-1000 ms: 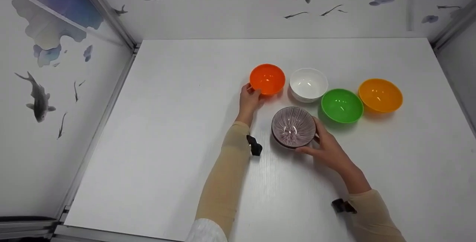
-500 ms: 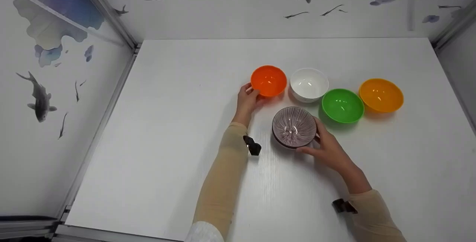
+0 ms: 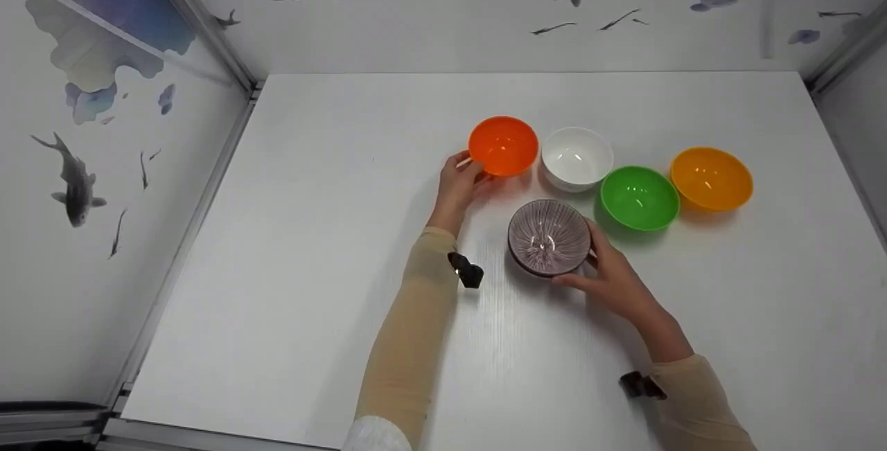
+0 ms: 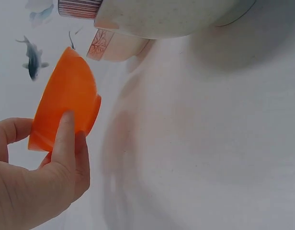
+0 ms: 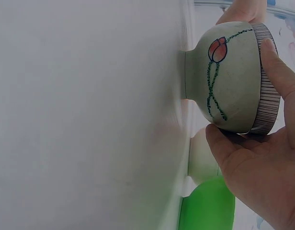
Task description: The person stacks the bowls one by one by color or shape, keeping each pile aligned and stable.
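Observation:
My left hand (image 3: pixel 459 188) holds an orange bowl (image 3: pixel 504 147) by its near-left side. In the left wrist view the thumb is at the rim and the fingers lie along the outside, with the bowl (image 4: pixel 66 103) raised off the table. My right hand (image 3: pixel 615 276) grips a purple-striped bowl (image 3: pixel 549 236) nested in a pale bowl (image 5: pixel 231 79) with a painted tulip. That stack stands upright on the table, thumb and fingers round its right side. Just right of the orange bowl is a white bowl (image 3: pixel 576 158).
A green bowl (image 3: pixel 639 198) sits right of the white one, beside a yellow-orange bowl (image 3: pixel 711 179). The white table (image 3: pixel 291 243) reaches a rear wall (image 3: pixel 416 35) and a left wall (image 3: pixel 104 264), both printed with fish. Metal frame rails run along the corners.
My left hand has shifted the orange bowl slightly right, and the bowl looks a little larger, nearer the camera. The right hand and its stack have stayed in place.

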A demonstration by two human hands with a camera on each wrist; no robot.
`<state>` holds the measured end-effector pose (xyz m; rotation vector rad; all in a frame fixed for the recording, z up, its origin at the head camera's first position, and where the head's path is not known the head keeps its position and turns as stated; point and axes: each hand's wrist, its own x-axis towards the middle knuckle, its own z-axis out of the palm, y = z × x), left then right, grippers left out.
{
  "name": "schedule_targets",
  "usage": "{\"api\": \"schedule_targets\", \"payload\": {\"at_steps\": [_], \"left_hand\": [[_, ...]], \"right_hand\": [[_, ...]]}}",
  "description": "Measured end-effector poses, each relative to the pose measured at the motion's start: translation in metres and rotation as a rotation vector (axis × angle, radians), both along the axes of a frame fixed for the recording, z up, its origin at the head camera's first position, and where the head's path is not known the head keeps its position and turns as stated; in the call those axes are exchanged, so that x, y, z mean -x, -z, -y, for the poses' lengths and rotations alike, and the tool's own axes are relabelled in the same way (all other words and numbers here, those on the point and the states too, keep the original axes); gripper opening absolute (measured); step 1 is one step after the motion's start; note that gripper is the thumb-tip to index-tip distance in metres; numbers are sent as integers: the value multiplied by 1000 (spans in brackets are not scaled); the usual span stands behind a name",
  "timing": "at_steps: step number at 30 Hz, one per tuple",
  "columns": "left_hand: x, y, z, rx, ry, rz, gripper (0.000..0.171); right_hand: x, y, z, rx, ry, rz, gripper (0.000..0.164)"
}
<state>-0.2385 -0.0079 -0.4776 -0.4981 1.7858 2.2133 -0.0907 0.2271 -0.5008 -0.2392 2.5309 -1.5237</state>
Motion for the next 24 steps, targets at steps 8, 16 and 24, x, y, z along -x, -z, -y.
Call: {"api": "schedule_targets", "payload": {"at_steps": [8, 16, 24], "left_hand": [[-3, -7, 5, -78, -7, -2, 53], [-6, -14, 9, -66, 9, 4, 48], [-9, -18, 11, -71, 41, -14, 47]], "right_hand": [[0, -1, 1, 24, -5, 20, 109], [-1, -1, 1, 21, -5, 14, 109], [0, -1, 0, 5, -5, 8, 111]]}}
